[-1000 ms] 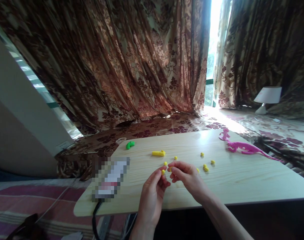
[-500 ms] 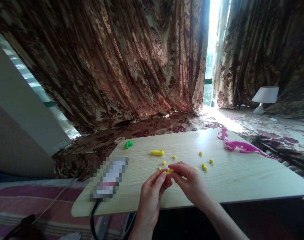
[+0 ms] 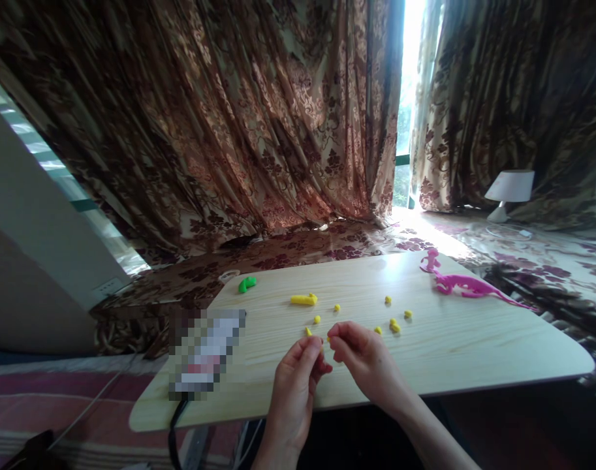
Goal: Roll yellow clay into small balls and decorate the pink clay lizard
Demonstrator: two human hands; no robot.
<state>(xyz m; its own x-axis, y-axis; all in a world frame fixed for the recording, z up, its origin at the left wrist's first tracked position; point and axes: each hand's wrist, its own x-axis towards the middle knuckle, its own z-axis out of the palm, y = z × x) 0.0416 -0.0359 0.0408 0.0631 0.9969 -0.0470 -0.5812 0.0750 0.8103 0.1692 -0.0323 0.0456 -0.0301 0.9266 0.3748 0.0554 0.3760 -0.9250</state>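
Note:
My left hand (image 3: 298,375) is closed in a pinch over the front of the table, a sliver of yellow modelling clay showing at its fingertips. Just to its right, my right hand (image 3: 366,362) pinches a small piece of yellow clay (image 3: 328,339), mostly covered by the fingers. A narrow gap separates the two hands. Beyond them lie a small yellow lump (image 3: 317,320), another lump (image 3: 337,307) and a thick yellow clay roll (image 3: 303,299). More yellow bits (image 3: 394,326) are scattered to the right of my right hand.
The pale wooden table (image 3: 268,385) carries a bent green clay piece (image 3: 247,284) at back left and a stringy pink piece (image 3: 467,286) at back right. A blurred-out device (image 3: 207,356) with a black cable lies at left. A white lamp (image 3: 510,187) stands beyond, near patterned curtains (image 3: 278,130).
My hands have drawn slightly apart, and the yellow clay at their fingertips shows less. The whole view has shifted a little, so the table things appear further left.

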